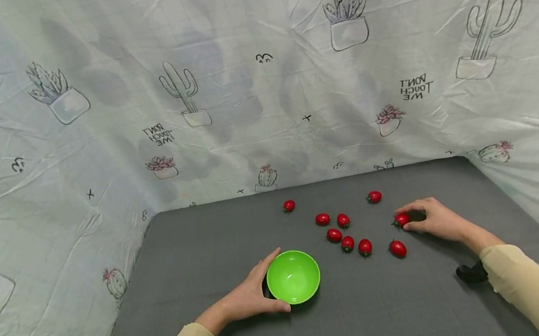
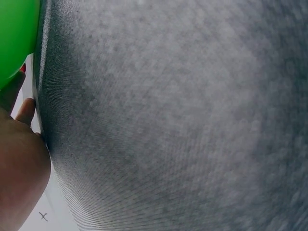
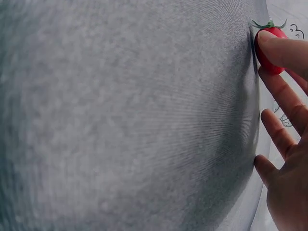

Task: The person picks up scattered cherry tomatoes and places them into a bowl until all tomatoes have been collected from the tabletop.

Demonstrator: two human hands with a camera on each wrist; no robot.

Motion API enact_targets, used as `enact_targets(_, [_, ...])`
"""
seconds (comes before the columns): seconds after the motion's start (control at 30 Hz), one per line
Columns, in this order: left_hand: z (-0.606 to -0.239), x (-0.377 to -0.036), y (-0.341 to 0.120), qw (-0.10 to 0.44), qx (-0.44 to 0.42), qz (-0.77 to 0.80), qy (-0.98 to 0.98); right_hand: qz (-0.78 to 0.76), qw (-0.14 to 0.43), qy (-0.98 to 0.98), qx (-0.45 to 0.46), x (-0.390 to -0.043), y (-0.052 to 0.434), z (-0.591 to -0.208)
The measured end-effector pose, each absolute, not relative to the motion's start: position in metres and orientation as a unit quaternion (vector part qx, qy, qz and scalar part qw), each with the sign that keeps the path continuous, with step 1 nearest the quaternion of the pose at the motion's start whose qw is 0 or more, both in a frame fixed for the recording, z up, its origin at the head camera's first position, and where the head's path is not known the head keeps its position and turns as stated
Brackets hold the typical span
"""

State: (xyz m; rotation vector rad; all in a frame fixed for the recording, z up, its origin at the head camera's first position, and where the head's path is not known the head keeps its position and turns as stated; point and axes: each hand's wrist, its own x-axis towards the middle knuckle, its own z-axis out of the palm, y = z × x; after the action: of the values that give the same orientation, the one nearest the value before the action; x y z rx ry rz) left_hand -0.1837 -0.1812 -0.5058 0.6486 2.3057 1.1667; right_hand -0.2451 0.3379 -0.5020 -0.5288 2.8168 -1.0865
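A green bowl [image 1: 293, 276] stands empty on the grey cloth-covered table [image 1: 207, 242], near its front. My left hand [image 1: 278, 280] grips the bowl's left side, fingers over the far rim and thumb along the near rim. In the left wrist view only the bowl's edge [image 2: 13, 38] and part of that hand [image 2: 19, 163] show. My right hand [image 1: 404, 219] rests on the table at the right and pinches a small red tomato [image 1: 401, 220] that lies there. The right wrist view shows the fingertips [image 3: 284, 50] on this tomato [image 3: 265, 62].
Several more red tomatoes lie loose between bowl and right hand, the nearest [image 1: 397, 248] just in front of my right hand, another [image 1: 364, 247] beside it. Two lie farther back [image 1: 288, 205] [image 1: 373, 197]. A cactus-print sheet [image 1: 255, 76] walls in the table.
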Motion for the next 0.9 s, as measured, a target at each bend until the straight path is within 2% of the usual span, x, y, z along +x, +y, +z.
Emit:
enact_targets(0.3, [-0.5061, -0.1809, -0.1816, 0.239, 0.234, 0.431, 0.838, -0.355, 0.017, 0.914, -0.193, -0.2402, 0.3399, -0.5036])
enact_targets(0.9, [-0.5087, -0.1808, -0.1779, 0.226, 0.239, 0.446, 0.833, -0.364, 0.011, 0.916, -0.167, -0.2408, 0.3365, -0.4984])
